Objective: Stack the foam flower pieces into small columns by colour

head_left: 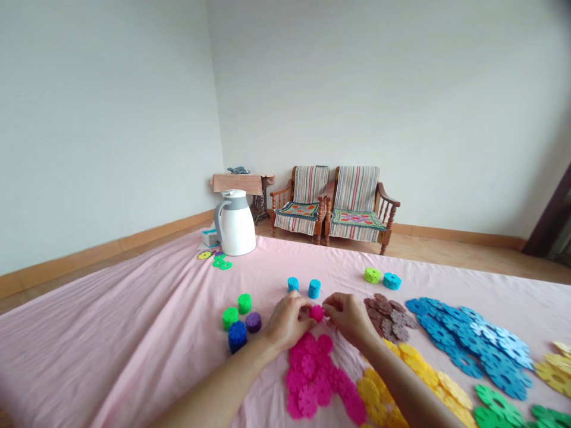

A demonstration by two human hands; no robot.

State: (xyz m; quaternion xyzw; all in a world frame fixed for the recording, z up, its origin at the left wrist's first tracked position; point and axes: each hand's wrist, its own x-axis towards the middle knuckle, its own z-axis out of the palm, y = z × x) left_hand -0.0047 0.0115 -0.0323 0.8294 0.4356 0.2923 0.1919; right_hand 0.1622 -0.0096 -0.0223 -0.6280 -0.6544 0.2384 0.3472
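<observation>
Both my hands meet over the pink tablecloth [134, 333], pinching a small stack of pink snowflake discs [317, 312] between them. My left hand [288, 320] grips it from the left with curled fingers. From the right, my right hand [348, 318] holds the same stack. Just below my hands lies a loose heap of pink discs [316, 380]. Finished stacks stand around: two green [237, 310], a dark blue [237, 335], a purple [253, 321], and two cyan [304, 286].
Brown discs [388, 315], blue discs [473, 345], yellow discs [410, 380] and green discs [504, 407] lie spread to the right. A lime and a cyan stack [382, 278] stand further back. A white jug [235, 223] stands at the far edge. Two wooden chairs [334, 205] line the wall.
</observation>
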